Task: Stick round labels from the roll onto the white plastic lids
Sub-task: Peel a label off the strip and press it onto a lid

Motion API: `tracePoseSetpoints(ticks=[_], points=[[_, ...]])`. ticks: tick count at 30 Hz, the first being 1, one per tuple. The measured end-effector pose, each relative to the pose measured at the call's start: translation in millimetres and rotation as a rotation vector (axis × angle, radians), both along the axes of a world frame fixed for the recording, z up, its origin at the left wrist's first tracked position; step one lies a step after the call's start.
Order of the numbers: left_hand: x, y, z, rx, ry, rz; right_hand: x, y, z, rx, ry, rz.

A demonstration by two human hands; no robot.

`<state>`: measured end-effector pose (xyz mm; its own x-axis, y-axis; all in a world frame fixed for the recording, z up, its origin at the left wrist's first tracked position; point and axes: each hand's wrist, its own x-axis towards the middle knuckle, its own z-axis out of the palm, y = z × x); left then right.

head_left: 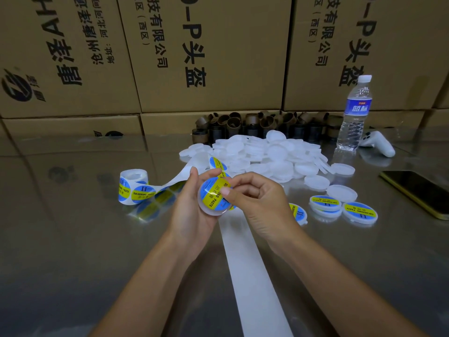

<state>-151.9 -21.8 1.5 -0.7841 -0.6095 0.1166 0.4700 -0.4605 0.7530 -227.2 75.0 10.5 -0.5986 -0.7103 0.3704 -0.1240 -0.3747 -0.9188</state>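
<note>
My left hand (192, 210) grips a white plastic lid (211, 209) from below, with a blue and yellow round label (211, 195) on its top. My right hand (260, 203) has its fingers curled and its thumb pressing on the label's right side. The label roll (134, 187) stands to the left on the table, and its white backing strip (250, 263) runs past my hands toward me. A heap of bare white lids (262, 154) lies behind my hands. Three labelled lids (340, 207) lie on the right.
Cardboard boxes (206, 57) wall off the back of the shiny metal table (73, 239). Empty brown roll cores (255, 125) line the back. A water bottle (354, 115), a white game controller (377, 143) and a phone (420, 190) lie at the right.
</note>
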Motion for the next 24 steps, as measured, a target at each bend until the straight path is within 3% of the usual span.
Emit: tracePoseSetpoints(ticks=[24], points=[[3.7,8.3,6.3,0.013,-0.032,-0.017,-1.8,-1.0,-0.7,0.025,0.046,-0.098]])
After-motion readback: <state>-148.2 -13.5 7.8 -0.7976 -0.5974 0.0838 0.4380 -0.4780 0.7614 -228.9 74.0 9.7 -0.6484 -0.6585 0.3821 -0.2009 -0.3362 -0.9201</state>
